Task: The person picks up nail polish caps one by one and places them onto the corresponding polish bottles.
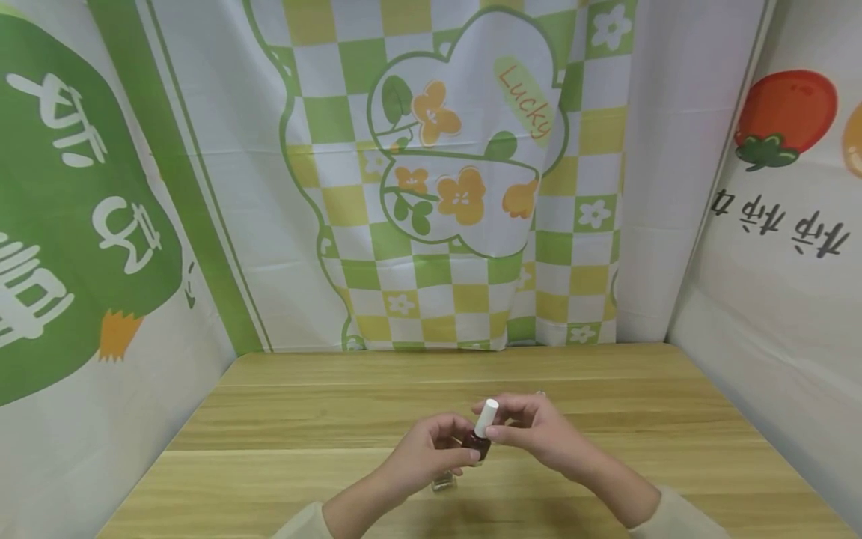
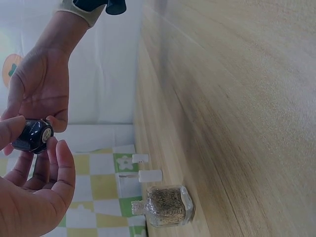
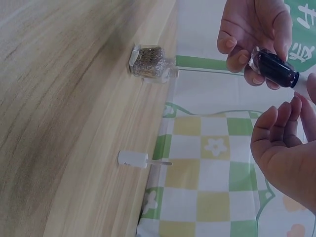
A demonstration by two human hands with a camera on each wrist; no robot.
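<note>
1. A green-and-yellow checked cloth [image 1: 465,284], lettered "Lucky", hangs behind the scene, facing those of us in the room.
2. A wood-grain worktop [image 1: 289,419] stretches before it.
3. A person's left hand [image 1: 431,453], above the worktop, grips a small dark bottle [image 1: 477,447] by its body between thumb and fingers.
4. The right hand [image 1: 532,434], fingers pinching, holds the white cap [image 1: 486,418] atop that bottle, which leans slightly.
5. A glittery glass bottle [image 3: 148,63], threaded neck showing, stands upright on the worktop near the left hand.
6. A white brush cap [image 3: 133,159] stands apart from it, bristles up.
</note>
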